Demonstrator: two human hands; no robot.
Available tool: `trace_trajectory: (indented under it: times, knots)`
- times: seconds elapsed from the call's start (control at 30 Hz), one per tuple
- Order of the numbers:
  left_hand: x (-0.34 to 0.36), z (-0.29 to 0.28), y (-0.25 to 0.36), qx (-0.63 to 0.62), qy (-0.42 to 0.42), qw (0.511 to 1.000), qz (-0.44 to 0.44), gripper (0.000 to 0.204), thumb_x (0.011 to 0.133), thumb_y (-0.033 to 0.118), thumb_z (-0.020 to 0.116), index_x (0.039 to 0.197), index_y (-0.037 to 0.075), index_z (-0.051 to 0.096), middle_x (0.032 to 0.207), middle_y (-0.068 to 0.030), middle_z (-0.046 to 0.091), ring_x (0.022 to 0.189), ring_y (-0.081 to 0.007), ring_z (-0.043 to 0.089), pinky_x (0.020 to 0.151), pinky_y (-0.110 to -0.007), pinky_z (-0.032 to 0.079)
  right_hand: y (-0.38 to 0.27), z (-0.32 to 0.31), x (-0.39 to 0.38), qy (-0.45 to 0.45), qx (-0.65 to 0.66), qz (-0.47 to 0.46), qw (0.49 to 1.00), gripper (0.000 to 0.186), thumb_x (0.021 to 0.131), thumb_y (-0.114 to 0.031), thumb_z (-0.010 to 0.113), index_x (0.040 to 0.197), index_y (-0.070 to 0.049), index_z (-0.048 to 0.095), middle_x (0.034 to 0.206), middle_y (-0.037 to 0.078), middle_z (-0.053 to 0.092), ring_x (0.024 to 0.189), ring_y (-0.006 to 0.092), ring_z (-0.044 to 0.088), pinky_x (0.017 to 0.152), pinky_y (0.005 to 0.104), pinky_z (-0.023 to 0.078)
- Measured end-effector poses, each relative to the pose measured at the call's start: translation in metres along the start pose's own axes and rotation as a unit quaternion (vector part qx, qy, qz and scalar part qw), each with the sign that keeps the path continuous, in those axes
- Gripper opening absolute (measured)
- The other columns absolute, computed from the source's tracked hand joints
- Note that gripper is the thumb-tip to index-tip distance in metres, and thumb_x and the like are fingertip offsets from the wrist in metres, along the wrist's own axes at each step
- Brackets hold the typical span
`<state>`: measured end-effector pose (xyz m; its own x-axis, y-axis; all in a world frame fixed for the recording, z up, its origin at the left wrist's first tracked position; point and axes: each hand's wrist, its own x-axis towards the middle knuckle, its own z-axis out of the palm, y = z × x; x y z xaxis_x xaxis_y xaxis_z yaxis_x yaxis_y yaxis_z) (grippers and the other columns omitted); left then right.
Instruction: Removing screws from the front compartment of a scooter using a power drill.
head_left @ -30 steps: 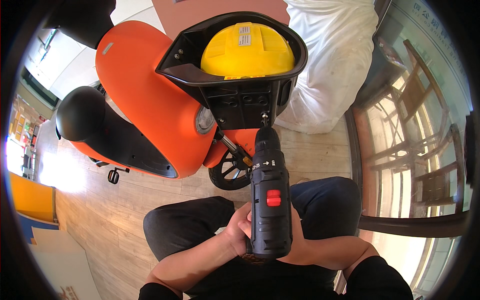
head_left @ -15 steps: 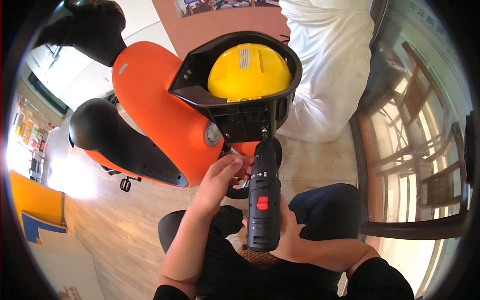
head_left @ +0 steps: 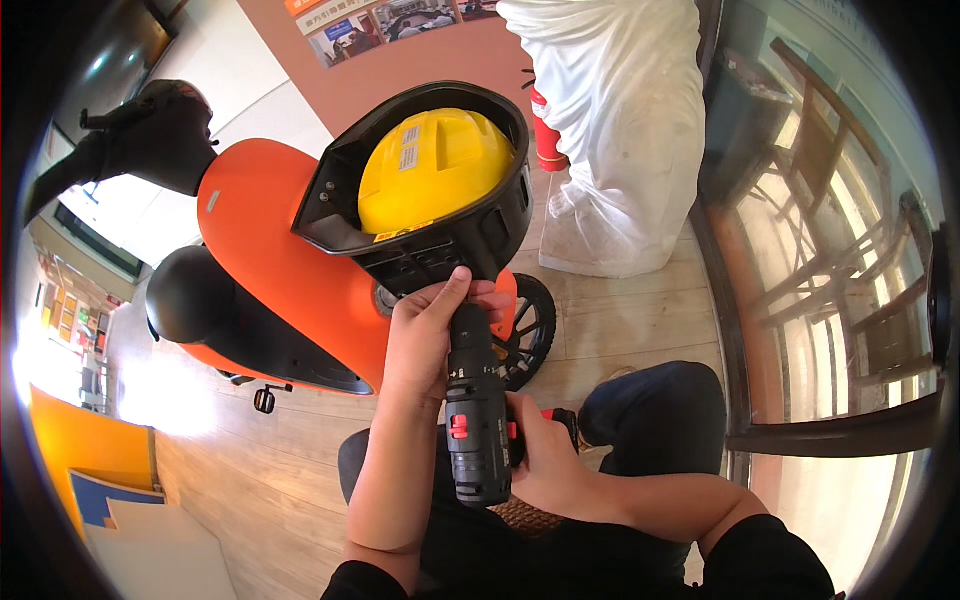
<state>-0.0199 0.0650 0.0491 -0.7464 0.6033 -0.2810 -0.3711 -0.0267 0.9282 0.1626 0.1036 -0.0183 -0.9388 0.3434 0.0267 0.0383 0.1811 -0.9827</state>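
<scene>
My right hand [head_left: 548, 462] is wrapped round the handle of a black cordless drill [head_left: 476, 425] with red switches. The drill's nose points away from me, toward the lower front of a black basket [head_left: 505, 232]. At that nose my left hand [head_left: 420, 335] has its fingers curled, with the thumb against the basket's underside. What the fingers pinch, if anything, is hidden, and so is the drill's tip. Inside the basket sits a yellow hard hat [head_left: 440, 170]. The basket is at the front of an orange electric scooter [head_left: 290, 240].
The scooter's front wheel [head_left: 530, 335] stands right of the drill. A white-draped object [head_left: 630, 150] rises beyond it, with a red fire extinguisher [head_left: 547, 135] alongside. To the right is a dark-framed glass panel [head_left: 800, 300]. My bent knees [head_left: 655, 415] are close below.
The basket and drill now appear further left and tilted. My left hand has gone from beside the drill to its nose, under the basket. The right hand still grips the drill.
</scene>
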Motion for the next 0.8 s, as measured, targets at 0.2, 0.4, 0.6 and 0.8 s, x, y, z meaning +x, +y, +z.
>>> trace_trajectory:
  times: [0.2, 0.4, 0.6, 0.8]
  knots:
    - [0.002, -0.007, -0.015, -0.009, 0.009, 1.0, 0.024, 0.038, 0.102, 0.031, 0.066, 0.107, -0.006, 0.072, 0.096, -0.0173, 0.077, 0.078, -0.019, 0.072, 0.07, -0.028, 0.058, 0.007, -0.001, -0.004, 0.006, -0.006, -0.036, 0.999, 0.079, 0.073, -0.01, 0.089, 0.138, 0.001, 0.044, 0.111, 0.021, 0.07, 0.1, 0.0372, 0.073, 0.085, 0.0382, 0.057]
    - [-0.001, -0.003, -0.02, -0.027, 0.023, 0.999, 0.039, 0.036, 0.101, 0.029, 0.067, 0.106, -0.006, 0.071, 0.097, -0.0167, 0.076, 0.08, -0.0195, 0.072, 0.074, -0.029, 0.058, 0.008, -0.002, -0.01, -0.003, -0.002, -0.022, 1.0, 0.078, 0.073, -0.01, 0.088, 0.138, 0.001, 0.045, 0.109, 0.021, 0.071, 0.099, 0.0377, 0.073, 0.085, 0.0382, 0.057]
    - [-0.002, -0.006, -0.024, -0.068, 0.062, 0.995, 0.048, 0.028, 0.099, 0.022, 0.071, 0.102, -0.006, 0.071, 0.097, -0.0163, 0.076, 0.083, -0.0198, 0.072, 0.076, -0.029, 0.058, 0.005, -0.006, -0.011, -0.013, -0.012, -0.006, 1.0, 0.081, 0.072, -0.01, 0.09, 0.139, 0.002, 0.045, 0.111, 0.021, 0.071, 0.101, 0.0364, 0.073, 0.086, 0.038, 0.057]
    - [-0.002, -0.009, -0.019, -0.12, 0.049, 0.991, 0.024, 0.026, 0.1, 0.021, 0.07, 0.104, -0.005, 0.07, 0.102, -0.0193, 0.075, 0.094, -0.026, 0.074, 0.081, -0.033, 0.06, 0.002, -0.01, -0.01, -0.007, -0.033, -0.02, 0.999, 0.08, 0.072, -0.011, 0.09, 0.137, 0.003, 0.046, 0.115, 0.022, 0.071, 0.104, 0.0361, 0.073, 0.087, 0.038, 0.057]
